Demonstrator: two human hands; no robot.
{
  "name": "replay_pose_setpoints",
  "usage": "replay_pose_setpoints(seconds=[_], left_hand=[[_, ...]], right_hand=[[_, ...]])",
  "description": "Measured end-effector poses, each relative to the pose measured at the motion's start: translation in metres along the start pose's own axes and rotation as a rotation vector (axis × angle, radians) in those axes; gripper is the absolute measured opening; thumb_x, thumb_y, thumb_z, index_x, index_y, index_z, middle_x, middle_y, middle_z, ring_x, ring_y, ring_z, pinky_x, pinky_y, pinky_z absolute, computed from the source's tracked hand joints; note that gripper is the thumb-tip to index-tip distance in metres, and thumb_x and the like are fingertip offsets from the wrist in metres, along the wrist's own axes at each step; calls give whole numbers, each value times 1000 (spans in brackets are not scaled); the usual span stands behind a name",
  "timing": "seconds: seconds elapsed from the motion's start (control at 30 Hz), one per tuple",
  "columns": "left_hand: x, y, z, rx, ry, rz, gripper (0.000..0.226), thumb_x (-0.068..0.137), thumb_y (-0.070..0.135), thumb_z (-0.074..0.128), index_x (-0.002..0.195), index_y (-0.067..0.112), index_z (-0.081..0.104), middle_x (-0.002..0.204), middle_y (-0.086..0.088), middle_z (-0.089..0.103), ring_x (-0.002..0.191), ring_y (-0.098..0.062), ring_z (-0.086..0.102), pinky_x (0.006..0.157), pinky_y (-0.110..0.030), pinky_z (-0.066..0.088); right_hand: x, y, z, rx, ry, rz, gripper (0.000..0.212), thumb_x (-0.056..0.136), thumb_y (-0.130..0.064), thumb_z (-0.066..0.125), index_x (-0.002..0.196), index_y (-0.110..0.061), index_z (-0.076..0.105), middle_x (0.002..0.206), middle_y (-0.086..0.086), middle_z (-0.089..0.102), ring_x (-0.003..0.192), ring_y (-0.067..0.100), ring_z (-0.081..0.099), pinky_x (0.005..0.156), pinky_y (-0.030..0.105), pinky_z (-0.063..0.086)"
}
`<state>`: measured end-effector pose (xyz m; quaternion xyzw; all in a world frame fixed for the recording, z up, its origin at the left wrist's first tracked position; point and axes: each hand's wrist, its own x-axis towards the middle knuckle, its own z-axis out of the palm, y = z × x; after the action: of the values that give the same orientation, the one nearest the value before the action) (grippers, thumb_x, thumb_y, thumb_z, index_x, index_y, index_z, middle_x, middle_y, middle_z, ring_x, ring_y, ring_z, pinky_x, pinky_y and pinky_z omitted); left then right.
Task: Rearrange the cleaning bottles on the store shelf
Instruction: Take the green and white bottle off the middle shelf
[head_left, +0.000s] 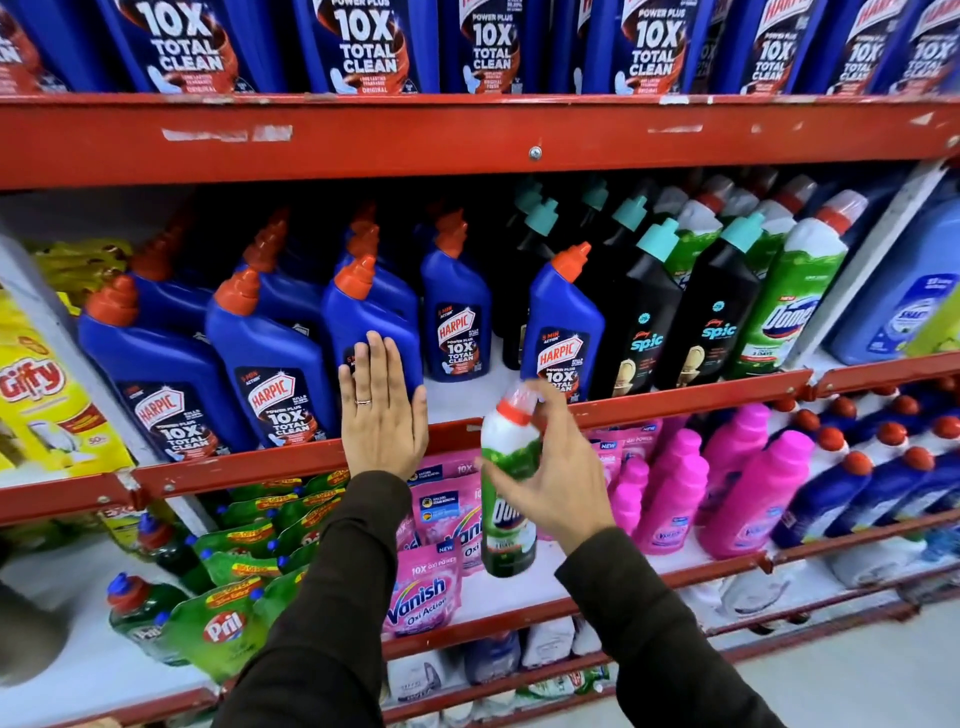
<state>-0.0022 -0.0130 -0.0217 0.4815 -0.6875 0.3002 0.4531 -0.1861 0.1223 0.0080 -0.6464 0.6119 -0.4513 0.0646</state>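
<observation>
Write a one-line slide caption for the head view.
Left hand flat against a blue Harpic bottle; right hand holds a green Domex bottle before the shelf.

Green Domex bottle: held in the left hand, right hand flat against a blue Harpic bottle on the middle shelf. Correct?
Hands are swapped. The head view shows the right hand holding the green Domex bottle, while the left hand lies flat against the blue Harpic bottle on the middle shelf.

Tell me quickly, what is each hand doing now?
Left hand: open, flat against a blue Harpic bottle, holding nothing.
Right hand: closed around the green Domex bottle, held off the shelf.
</observation>
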Motion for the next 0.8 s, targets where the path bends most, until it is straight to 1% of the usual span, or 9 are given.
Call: replay_pose_setpoints(seconds=[0.1,0.17,0.23,0.33,0.43,0.47,0.57,0.7,0.8], left_hand=[[0,0,-1,-13,2,7,79,105,32,35,162,8,-14,164,-21,10,158,-20,-18,129,-41,-7],[1,0,-1,-19,-1,12,79,105,33,35,162,9,-15,168,-17,-1,158,-20,-18,129,-41,-8],[0,-1,-1,-22,0,12,80,105,33,35,162,10,-15,168,-16,-1,157,-19,-19,129,-41,-8],[0,-1,-1,-28,0,8,80,105,32,36,162,9,-15,164,-20,8,157,-19,-19,129,-41,-7],[1,-1,-1,-26,-5,16,80,105,32,36,162,9,-15,170,-12,-8,157,-19,-19,129,-41,-8],[1,-1,-1,-23,-9,13,80,105,32,36,162,8,-14,170,-12,-8,157,-19,-19,129,-41,-8],[1,-1,-1,-14,-11,0,72,105,32,37,162,6,1,164,-20,10,157,-19,-19,129,-41,-7],[1,-1,-1,-9,-13,-1,70,105,32,37,160,6,4,162,-21,12,157,-19,-18,129,-41,-7],[1,-1,-1,-13,-5,-1,71,104,32,39,160,4,5,162,-22,14,158,-19,-18,129,-42,-7]], right_hand=[[-29,37,26,-6,-131,131,90,79,-45,85,147,-19,32,138,6,57,111,19,68,92,36,62],[-47,54,42,-31,-183,203,93,80,-40,85,150,-15,29,143,7,51,119,22,64,98,28,57],[-60,64,54,-39,-198,261,93,81,-37,85,149,-13,27,145,8,47,125,22,60,97,19,50],[-68,70,68,-31,-200,315,90,81,-31,87,146,-13,28,143,8,47,129,23,57,101,25,52],[-66,67,79,-55,-191,328,89,79,-29,88,145,-13,30,141,7,48,129,23,57,102,28,53],[-64,66,82,-69,-187,331,90,78,-30,88,145,-13,31,141,7,48,129,22,56,102,28,54],[-60,63,83,-127,-189,334,92,79,-36,87,147,-12,30,139,7,48,125,22,58,97,29,56],[-61,65,78,-183,-207,336,90,79,-42,85,144,-15,31,133,5,51,114,22,65,86,32,61],[-64,66,78,-271,-202,310,91,78,-52,83,143,-13,34,131,4,51,118,22,59,85,33,60]])
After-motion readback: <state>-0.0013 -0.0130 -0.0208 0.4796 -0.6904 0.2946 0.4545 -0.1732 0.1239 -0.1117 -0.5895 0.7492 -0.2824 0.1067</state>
